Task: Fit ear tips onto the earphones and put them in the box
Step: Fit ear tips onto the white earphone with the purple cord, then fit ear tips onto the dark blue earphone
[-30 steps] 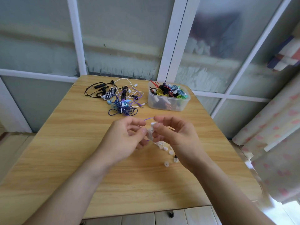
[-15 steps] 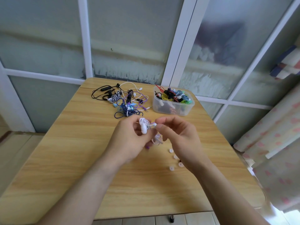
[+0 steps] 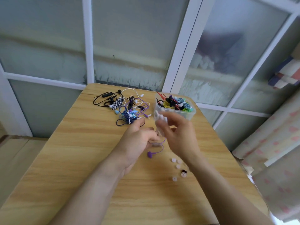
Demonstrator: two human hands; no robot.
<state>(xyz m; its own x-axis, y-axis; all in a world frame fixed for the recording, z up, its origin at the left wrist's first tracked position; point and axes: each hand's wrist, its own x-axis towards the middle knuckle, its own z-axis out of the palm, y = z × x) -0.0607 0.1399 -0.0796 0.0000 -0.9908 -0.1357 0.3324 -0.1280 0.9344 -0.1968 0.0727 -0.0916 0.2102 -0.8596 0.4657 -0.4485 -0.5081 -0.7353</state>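
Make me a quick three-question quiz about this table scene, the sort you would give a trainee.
1. True or false: the clear plastic box at the far right of the table already holds coiled earphones.
2. Which hand holds the blurred white bundle lifted toward the box? A) left hand B) right hand
3. Fill in: a purple earbud hangs on its cable below the hands, and the loose ear tips lie on the table to its ____.

Key: 1 true. 2 B. 3 right.
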